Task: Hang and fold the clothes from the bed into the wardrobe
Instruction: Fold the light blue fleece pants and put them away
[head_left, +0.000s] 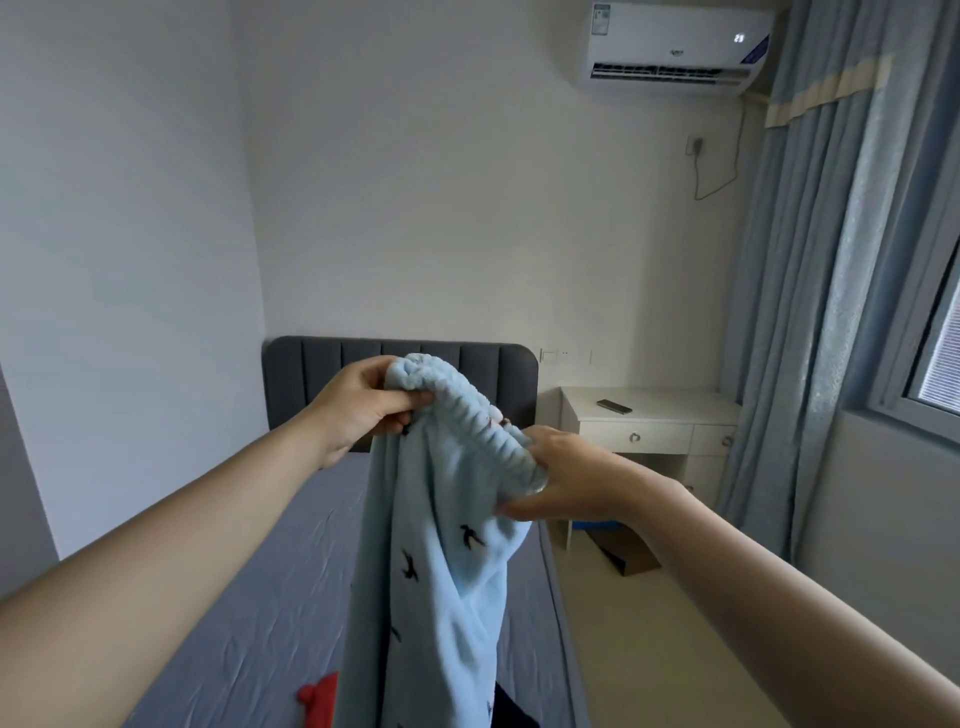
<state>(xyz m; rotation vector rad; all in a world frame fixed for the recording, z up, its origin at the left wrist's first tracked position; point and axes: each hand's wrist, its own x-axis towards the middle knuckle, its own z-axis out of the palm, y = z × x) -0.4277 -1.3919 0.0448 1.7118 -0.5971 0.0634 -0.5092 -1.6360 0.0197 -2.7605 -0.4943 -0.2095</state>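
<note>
Though cut off by the bottom edge, noted at lower left: red item (318, 699) lying on bed (291, 597), grey-blue sheet creased. Left of centre: left hand (363, 408), fingers curled, thumb and fingertips pinching one end of the ribbed waistband of pale blue garment (441, 587). Directly behind that hand: dark padded headboard (306, 379). Centre: garment held up in the air above the bed, waistband bunched between both hands, remainder hanging straight down past the bottom edge; small black bird print on the fleece. Beneath it at the bottom edge: dark fabric (514, 714), kind not determinable. Right of centre: right hand (569, 480), lower than the left, fingers and thumb closed round the other end of the waistband. Further right, against the back wall: white desk (649, 418) with dark flat device (614, 406) on top; brown cardboard (631, 558) on the floor below. Upper right: air conditioner (675, 47) on the wall. Right edge: blue curtain (831, 260), window (935, 364).
</note>
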